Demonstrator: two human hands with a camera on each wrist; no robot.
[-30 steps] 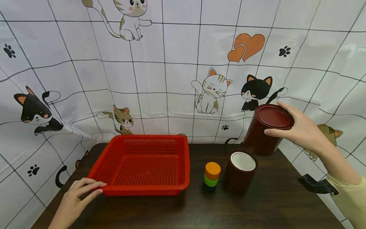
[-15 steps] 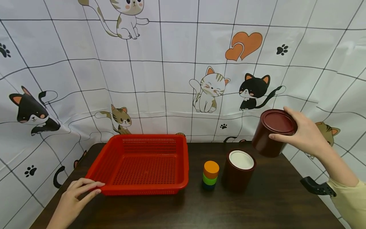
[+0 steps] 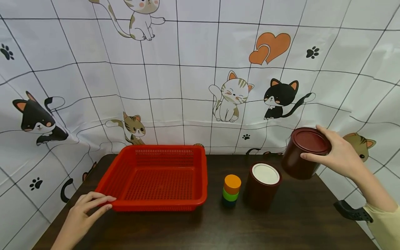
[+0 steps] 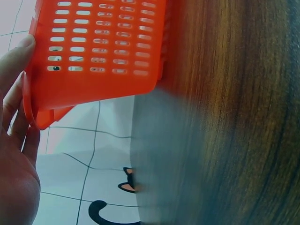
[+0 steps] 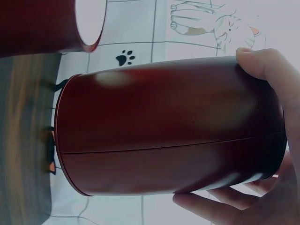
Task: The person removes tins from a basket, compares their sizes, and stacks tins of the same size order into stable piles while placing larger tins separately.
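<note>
My right hand (image 3: 342,154) grips a dark red cylindrical canister (image 5: 159,131) near its upper end, thumb on one side and fingers on the other. In the right wrist view, the canister's lower end is apart from the tabletop. To its left stands a second dark brown-red canister (image 3: 261,194) with a round white top inside its rim. My left hand (image 3: 82,217) pinches the rim at the near left corner of a red plastic basket (image 3: 156,205); in the left wrist view, the thumb and fingers lie on either side of that rim.
A small stacked cylinder (image 3: 231,191), orange over green over dark blue, stands between the basket and the second canister. All rest on a dark wooden table (image 3: 218,231). A white sheet (image 3: 187,83) with grid lines and cartoon cats hangs behind the table.
My right hand has moved right and down with the canister, farther from the standing one. My left hand stays at the basket's corner; the view shifts slightly.
</note>
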